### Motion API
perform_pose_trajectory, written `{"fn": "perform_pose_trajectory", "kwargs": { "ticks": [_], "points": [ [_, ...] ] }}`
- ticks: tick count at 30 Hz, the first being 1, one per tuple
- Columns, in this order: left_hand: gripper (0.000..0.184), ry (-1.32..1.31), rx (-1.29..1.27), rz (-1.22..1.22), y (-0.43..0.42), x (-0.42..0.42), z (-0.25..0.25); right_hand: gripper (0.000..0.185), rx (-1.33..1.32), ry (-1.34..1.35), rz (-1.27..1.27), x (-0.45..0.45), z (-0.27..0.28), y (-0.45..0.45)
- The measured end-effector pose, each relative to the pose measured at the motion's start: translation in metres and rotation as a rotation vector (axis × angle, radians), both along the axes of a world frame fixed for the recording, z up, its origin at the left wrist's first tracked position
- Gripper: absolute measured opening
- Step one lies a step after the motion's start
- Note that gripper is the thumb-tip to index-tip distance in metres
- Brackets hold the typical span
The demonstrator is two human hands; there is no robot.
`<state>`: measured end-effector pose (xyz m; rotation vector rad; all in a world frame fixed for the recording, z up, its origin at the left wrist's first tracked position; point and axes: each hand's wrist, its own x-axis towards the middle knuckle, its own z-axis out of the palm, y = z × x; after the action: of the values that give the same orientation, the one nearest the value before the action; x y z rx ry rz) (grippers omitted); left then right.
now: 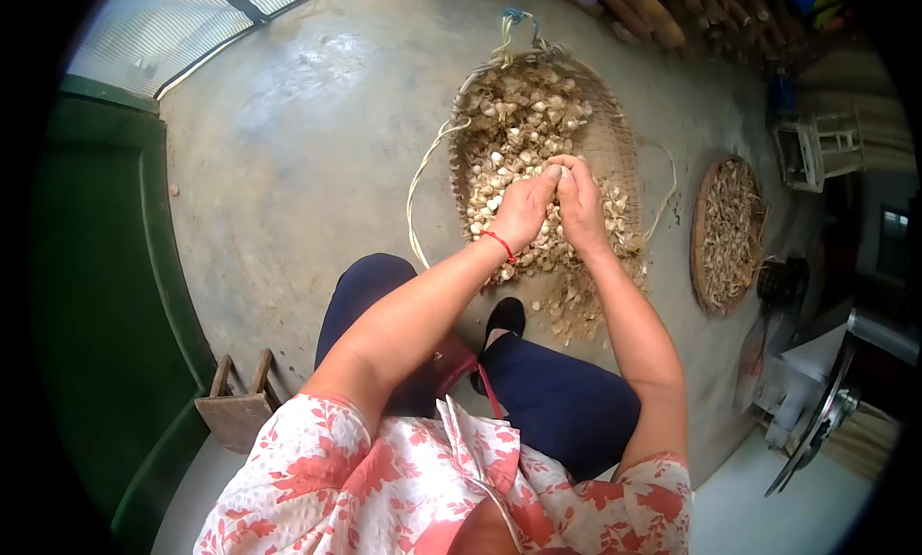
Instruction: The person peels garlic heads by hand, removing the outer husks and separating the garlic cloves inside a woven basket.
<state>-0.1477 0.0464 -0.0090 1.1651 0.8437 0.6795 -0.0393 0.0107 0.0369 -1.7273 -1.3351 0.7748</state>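
Hands meet, mostly curled closed, over a basket of garlic; can't tell what's gripped. Round tray is off right.

The smooth grey floor carries a woven basket heaped with garlic. Loose crumbs litter the floor at the basket's near end, close to a black shoe. A filled round tray lies to the right, well apart from the basket.
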Motion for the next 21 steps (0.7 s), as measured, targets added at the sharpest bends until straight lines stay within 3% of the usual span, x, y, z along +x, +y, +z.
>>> {"fn": "perform_pose_trajectory", "kwargs": {
  "ticks": [5, 7, 8, 12, 15, 16, 17, 19, 21],
  "points": [
    [0.05, 0.148, 0.225, 0.047, -0.001, -0.009, 0.005, 0.029, -0.083, 0.325, 0.028, -0.006, 0.002, 0.002],
    [0.043, 0.162, 0.265, -0.04, 0.001, -0.016, 0.019, 0.03, -0.26, 0.628, -0.147, -0.009, 0.006, 0.004],
    [0.038, 0.196, 0.358, -0.04, -0.002, -0.014, 0.012, 0.03, -0.261, 0.625, -0.138, -0.009, 0.007, 0.004],
    [0.037, 0.067, 0.403, -0.054, 0.0, -0.014, 0.013, 0.032, -0.292, 0.997, -0.155, 0.012, 0.012, 0.002],
    [0.032, 0.088, -0.101, -0.047, 0.009, -0.005, -0.001, 0.034, -0.227, 1.184, -0.191, 0.035, 0.006, 0.008],
    [0.029, -0.169, -0.388, -0.108, 0.011, -0.012, -0.003, 0.034, -0.23, 1.232, -0.177, 0.039, 0.007, 0.006],
    [0.026, -0.247, -0.545, -0.027, 0.01, -0.01, -0.002, 0.034, -0.232, 1.238, -0.184, 0.039, 0.006, 0.004],
    [0.026, -0.417, -0.788, 0.033, 0.014, -0.014, 0.022, 0.036, -0.309, 1.202, -0.183, 0.033, 0.008, 0.004],
    [0.025, -0.436, -0.772, -0.033, 0.015, -0.018, 0.022, 0.031, -0.317, 1.212, -0.124, 0.028, 0.005, 0.002]
  ]
}}
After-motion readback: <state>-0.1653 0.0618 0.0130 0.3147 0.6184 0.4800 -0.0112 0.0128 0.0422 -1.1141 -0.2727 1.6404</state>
